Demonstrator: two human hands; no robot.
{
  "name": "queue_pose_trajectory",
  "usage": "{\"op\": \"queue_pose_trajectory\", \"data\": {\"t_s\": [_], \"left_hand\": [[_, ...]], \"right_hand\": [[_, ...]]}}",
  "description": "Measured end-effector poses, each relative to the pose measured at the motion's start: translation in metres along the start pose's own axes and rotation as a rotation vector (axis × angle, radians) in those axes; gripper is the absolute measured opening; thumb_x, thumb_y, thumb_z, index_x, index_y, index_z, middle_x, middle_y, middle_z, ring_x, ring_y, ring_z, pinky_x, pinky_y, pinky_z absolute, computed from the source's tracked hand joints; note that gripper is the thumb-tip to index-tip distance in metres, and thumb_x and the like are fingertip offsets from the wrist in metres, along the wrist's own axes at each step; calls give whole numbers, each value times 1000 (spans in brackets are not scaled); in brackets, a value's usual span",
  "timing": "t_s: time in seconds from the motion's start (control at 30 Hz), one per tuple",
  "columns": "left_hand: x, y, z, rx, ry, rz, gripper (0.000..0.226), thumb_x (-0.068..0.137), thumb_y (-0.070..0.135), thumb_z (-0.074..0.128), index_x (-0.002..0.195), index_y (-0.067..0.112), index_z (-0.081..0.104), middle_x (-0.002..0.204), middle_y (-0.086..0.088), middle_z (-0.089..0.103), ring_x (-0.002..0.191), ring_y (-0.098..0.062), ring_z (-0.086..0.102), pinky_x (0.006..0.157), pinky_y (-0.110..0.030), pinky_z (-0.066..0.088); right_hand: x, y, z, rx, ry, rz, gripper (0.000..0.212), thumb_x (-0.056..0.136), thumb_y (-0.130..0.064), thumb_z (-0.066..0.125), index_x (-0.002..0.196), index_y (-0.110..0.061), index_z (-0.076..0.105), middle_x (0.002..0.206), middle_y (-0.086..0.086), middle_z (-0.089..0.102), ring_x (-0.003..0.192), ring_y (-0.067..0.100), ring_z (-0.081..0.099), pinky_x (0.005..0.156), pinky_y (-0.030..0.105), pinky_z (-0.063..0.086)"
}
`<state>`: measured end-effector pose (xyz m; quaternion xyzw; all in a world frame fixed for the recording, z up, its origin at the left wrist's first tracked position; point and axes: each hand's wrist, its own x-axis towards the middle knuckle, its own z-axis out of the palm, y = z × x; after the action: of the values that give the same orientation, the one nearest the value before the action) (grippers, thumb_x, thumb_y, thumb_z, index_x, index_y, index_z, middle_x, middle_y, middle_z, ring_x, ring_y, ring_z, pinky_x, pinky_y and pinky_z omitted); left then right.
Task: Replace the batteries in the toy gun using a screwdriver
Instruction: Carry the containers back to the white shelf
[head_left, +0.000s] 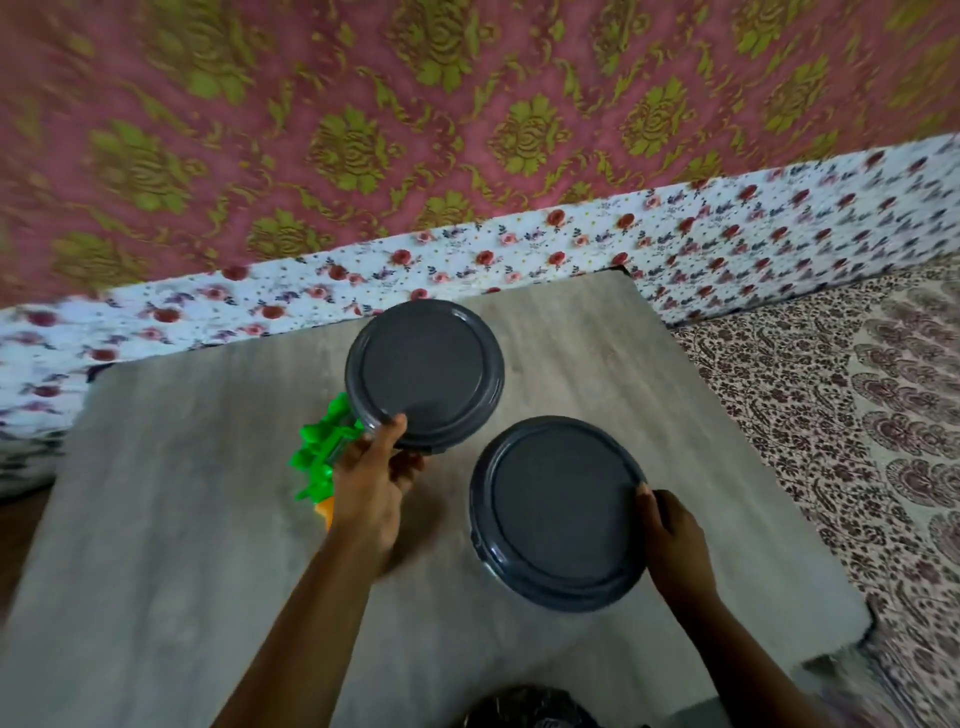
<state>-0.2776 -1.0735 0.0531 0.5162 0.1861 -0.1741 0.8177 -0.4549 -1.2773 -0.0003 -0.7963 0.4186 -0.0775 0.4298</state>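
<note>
The toy gun (324, 457), green with an orange end, lies on the grey board (182, 519) just left of the far dark round container (425, 376), partly hidden under the left hand (371, 480), its long axis running roughly toward and away from the person. That hand pinches the far container's near rim; the right hand (670, 535) grips the nearer container (558, 512) at its right edge. The left hand is plainly closer to the gun. No screwdriver shows. Patterned cloth surrounds the board.

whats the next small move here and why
Probably lift the lid under the left hand. Both grey containers are still closed, each hand rests on a lid rim, no screwdriver or batteries show, and the green toy gun lies untouched beside it.
</note>
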Motion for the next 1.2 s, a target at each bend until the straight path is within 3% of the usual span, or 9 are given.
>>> {"op": "queue_pose_trajectory", "data": {"t_s": [0.1, 0.27, 0.4, 0.57, 0.8, 1.0, 1.1, 1.2], "left_hand": [[-22, 27, -62, -23, 15, 22, 5, 88, 7, 59, 86, 12, 62, 67, 2, 68, 59, -11, 65, 54, -23, 56], [-45, 50, -141, 29, 73, 52, 7, 89, 11, 59, 87, 7, 54, 79, -7, 64, 69, -19, 65, 64, -29, 54], [-54, 56, -180, -33, 139, 55, 8, 90, 12, 57, 86, 7, 53, 85, -9, 61, 66, -16, 67, 55, -22, 56], [-71, 59, -207, -98, 236, 94, 6, 92, 11, 54, 88, 9, 58, 89, -8, 64, 80, -21, 63, 56, -20, 57], [-92, 63, -255, -77, 400, 145, 12, 91, 13, 55, 98, 4, 59, 95, -14, 65, 85, -23, 63, 69, -30, 53], [-121, 68, -304, -136, 559, 172, 14, 91, 11, 54, 102, 3, 58, 95, -16, 64, 85, -26, 63, 58, -24, 59], [-137, 76, -334, -178, 649, 193, 7, 92, 12, 54, 94, 5, 57, 92, -17, 63, 83, -27, 62, 60, -25, 59], [-148, 84, -362, -242, 715, 221, 7, 93, 11, 52, 90, 6, 56, 90, -15, 62, 81, -26, 61, 57, -24, 58]], "right_hand": [[-40, -20, 28, 62, 35, 1, 41, 97, -37, 33, 81, -5, 53, 71, 7, 53, 65, 18, 50, 55, 28, 36], [-81, -45, 62, 81, 59, -38, 42, 96, -39, 33, 74, -7, 49, 69, 8, 52, 63, 21, 49, 54, 30, 35], [-97, -61, 77, 65, 55, -90, 44, 97, -38, 33, 70, -7, 49, 66, 10, 52, 60, 21, 49, 52, 28, 34], [-92, -85, 93, 102, -9, -171, 44, 97, -36, 37, 56, -18, 39, 56, 3, 43, 53, 18, 40, 50, 29, 28], [-81, -119, 143, 153, -120, -259, 44, 97, -31, 39, 56, -16, 42, 55, 2, 45, 56, 23, 43, 50, 29, 30], [-93, -151, 194, 147, -254, -351, 43, 94, -43, 39, 58, -21, 44, 56, 3, 47, 63, 26, 48, 50, 29, 30], [-115, -172, 225, 169, -335, -352, 43, 93, -44, 43, 79, -8, 62, 76, 14, 61, 77, 31, 58, 62, 36, 44], [-140, -190, 250, 132, -363, -444, 47, 94, -36, 44, 74, 3, 60, 72, 24, 61, 73, 35, 57, 62, 36, 37]]}}
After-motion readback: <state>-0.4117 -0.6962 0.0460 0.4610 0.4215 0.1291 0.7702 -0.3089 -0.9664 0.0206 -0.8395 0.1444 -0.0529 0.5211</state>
